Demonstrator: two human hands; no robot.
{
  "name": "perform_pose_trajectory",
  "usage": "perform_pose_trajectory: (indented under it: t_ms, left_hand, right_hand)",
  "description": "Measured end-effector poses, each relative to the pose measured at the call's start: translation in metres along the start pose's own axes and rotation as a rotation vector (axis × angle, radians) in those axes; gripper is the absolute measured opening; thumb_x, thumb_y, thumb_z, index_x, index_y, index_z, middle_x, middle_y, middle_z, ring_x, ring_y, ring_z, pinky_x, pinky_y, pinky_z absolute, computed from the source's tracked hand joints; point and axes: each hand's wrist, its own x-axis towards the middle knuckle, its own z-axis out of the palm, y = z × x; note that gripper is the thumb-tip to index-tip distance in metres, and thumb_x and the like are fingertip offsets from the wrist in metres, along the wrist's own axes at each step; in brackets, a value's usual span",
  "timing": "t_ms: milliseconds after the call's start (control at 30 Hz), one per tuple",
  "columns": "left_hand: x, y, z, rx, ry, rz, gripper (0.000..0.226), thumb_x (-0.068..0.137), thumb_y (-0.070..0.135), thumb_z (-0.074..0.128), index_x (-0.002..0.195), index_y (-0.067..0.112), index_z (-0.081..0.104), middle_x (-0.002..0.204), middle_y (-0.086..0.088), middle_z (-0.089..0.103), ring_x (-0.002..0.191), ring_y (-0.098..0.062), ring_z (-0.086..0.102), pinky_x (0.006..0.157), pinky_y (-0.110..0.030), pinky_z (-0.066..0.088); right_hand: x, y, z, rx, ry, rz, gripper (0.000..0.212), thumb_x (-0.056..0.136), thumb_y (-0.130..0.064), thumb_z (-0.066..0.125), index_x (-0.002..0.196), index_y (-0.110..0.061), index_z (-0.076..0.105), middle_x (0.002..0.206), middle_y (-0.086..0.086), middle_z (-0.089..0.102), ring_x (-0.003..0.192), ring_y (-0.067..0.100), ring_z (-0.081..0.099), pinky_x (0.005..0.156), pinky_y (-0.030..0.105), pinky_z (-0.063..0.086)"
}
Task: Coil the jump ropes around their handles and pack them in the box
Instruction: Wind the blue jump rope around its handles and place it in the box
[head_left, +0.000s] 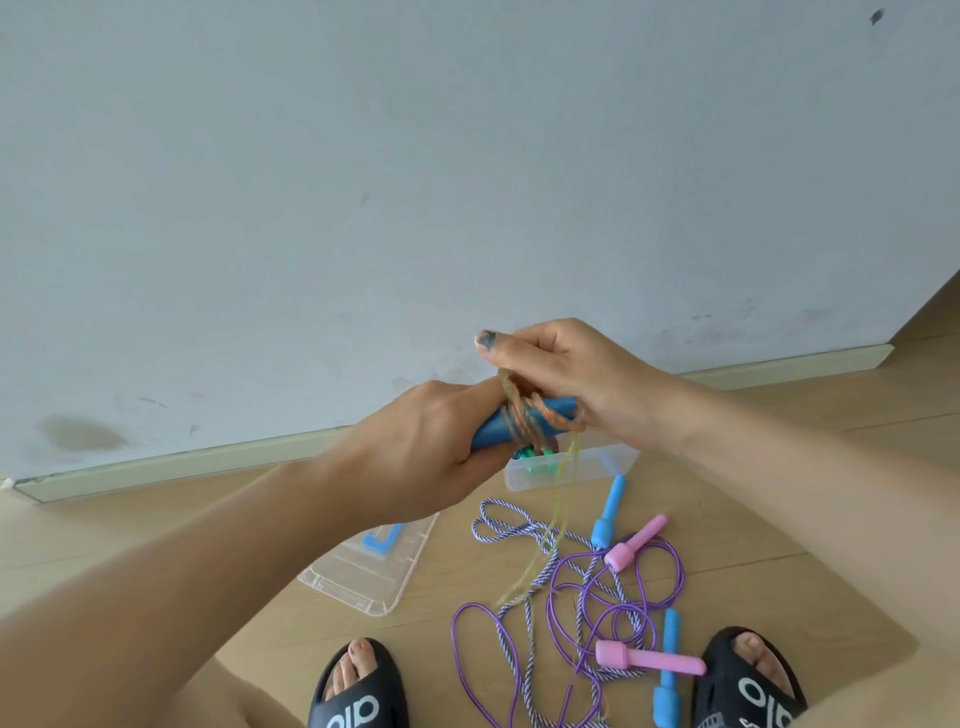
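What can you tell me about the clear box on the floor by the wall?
The box is a small, see-through plastic tub, open on top, sitting flat on the wooden floor near the wall. Something green and blue lies inside, though the hands hide most of it. A thin yellow cord hangs down across its front. Its clear lid lies apart to the left.

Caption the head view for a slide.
Left hand grips blue handles while right hand coils multicoloured braided rope above clear plastic box.

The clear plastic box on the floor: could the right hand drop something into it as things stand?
Probably yes. The clear plastic box sits open just below the right hand, its clear lid lying apart on the floor. But that hand is busy winding orange rope around the blue handles.
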Motion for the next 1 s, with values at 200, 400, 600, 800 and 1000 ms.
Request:
perform_pose_trajectory:
  t_ms: [200,400,600,800,1000]
  left_hand:
    - [0.002,0.0,-0.004,-0.078,0.138,-0.186,0.024,0.09,0.021,0.065,0.079,0.019,0.045,0.053,0.006,0.041,0.054,-0.02,0.039,0.046,-0.019,0.029]
    - [0.006,-0.006,-0.009,-0.247,0.177,-0.45,0.014,0.089,0.022,0.062,0.094,0.029,0.051,0.065,-0.001,0.051,0.052,-0.012,0.039,0.05,-0.021,0.035]
    - [0.002,-0.025,-0.001,-0.183,-0.02,-0.505,0.014,0.09,0.02,0.06,0.094,0.031,0.051,0.066,0.002,0.052,0.052,-0.01,0.04,0.051,-0.022,0.039]
    - [0.002,-0.021,0.005,-0.103,-0.119,-0.444,0.017,0.088,0.019,0.055,0.094,0.033,0.048,0.063,-0.002,0.055,0.055,-0.022,0.047,0.056,-0.041,0.046]
    - [0.006,-0.008,0.001,0.025,-0.179,-0.25,0.028,0.09,0.022,0.056,0.1,0.043,0.04,0.055,0.002,0.047,0.049,-0.019,0.045,0.049,-0.032,0.038]
  right_hand:
    - [-0.005,0.01,0.002,0.08,0.046,0.177,0.047,0.098,-0.047,0.051,0.067,-0.012,0.043,0.056,0.0,0.024,0.051,0.017,0.015,0.044,0.026,0.014]
    - [-0.014,0.016,0.0,-0.108,0.098,0.264,0.053,0.103,-0.043,0.036,0.058,-0.016,0.036,0.046,-0.006,0.03,0.042,0.013,0.022,0.042,0.018,0.024]
    - [-0.027,0.007,0.004,-0.574,0.115,0.098,0.055,0.101,-0.045,0.041,0.058,-0.011,0.037,0.046,-0.003,0.037,0.046,0.013,0.028,0.048,0.028,0.026]
    - [-0.027,-0.008,0.002,-0.852,0.116,-0.16,0.051,0.098,-0.045,0.039,0.059,-0.012,0.039,0.045,0.002,0.039,0.049,0.02,0.035,0.05,0.034,0.028]
    - [-0.013,-0.01,-0.011,-0.651,0.205,-0.178,0.057,0.097,-0.044,0.052,0.055,-0.014,0.028,0.046,-0.003,0.023,0.048,0.015,0.023,0.048,0.031,0.019]
